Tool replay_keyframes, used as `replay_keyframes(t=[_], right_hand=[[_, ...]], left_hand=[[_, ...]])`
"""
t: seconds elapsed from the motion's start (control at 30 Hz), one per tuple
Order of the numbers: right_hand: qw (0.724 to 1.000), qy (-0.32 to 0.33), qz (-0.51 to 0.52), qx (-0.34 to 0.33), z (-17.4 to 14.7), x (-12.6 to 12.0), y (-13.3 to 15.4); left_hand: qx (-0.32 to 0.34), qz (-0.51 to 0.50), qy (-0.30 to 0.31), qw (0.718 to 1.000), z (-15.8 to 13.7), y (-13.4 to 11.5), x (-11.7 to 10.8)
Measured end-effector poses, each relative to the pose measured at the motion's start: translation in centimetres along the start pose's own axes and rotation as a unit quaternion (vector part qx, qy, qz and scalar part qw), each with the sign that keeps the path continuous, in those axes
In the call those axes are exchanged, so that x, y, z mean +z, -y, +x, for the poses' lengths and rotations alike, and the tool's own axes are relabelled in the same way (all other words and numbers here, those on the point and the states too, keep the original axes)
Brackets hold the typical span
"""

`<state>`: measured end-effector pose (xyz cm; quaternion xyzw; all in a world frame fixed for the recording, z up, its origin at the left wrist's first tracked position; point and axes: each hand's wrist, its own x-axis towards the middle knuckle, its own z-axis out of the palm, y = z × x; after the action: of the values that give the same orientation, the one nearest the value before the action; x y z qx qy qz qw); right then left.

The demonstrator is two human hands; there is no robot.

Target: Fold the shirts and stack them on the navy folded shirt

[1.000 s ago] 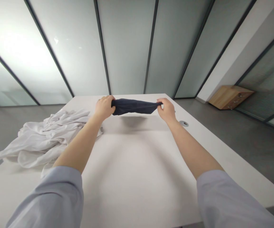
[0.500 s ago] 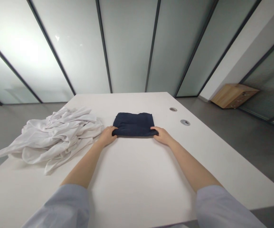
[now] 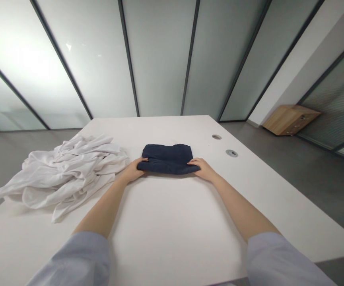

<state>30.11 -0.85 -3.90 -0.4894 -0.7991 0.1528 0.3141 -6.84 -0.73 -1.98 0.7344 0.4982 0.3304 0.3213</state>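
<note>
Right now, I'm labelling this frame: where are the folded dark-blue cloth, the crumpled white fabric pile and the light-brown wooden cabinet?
Folded dark-blue cloth (image 3: 168, 157), head view: middle of its upper side.
Crumpled white fabric pile (image 3: 70, 171), head view: middle of its folds.
Light-brown wooden cabinet (image 3: 285, 119), head view: plain wood surface.

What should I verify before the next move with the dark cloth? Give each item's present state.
1. Left hand on the dark cloth's near left corner: ok.
2. Right hand on its near right corner: ok.
3. Top of the dark cloth smooth: not ok, creased across its width.
4. White cloth pile apart from the dark cloth: ok, table shows between them.
5. Underside of the dark cloth neat: cannot tell, hidden.
</note>
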Motion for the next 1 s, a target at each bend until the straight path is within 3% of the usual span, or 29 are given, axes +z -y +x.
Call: replay_keyframes(t=[0.17,0.43,0.73,1.0], right_hand=[[0.999,0.007,-0.019,-0.029,0.0,0.6,-0.9],[0.996,-0.017,0.061,0.061,-0.1,0.1,0.3],[0.986,-0.11,0.036,0.118,0.5,0.7,0.6],[0.985,-0.1,-0.007,0.137,0.6,1.4,0.7]], left_hand=[[0.025,0.081,-0.032,0.996,0.3,0.1,0.4],[-0.06,0.01,-0.079,0.995,1.0,0.8,0.6],[-0.05,0.101,-0.154,0.982,1.1,-0.1,0.8],[-0.081,0.15,-0.167,0.971,1.3,-0.2,0.8]])
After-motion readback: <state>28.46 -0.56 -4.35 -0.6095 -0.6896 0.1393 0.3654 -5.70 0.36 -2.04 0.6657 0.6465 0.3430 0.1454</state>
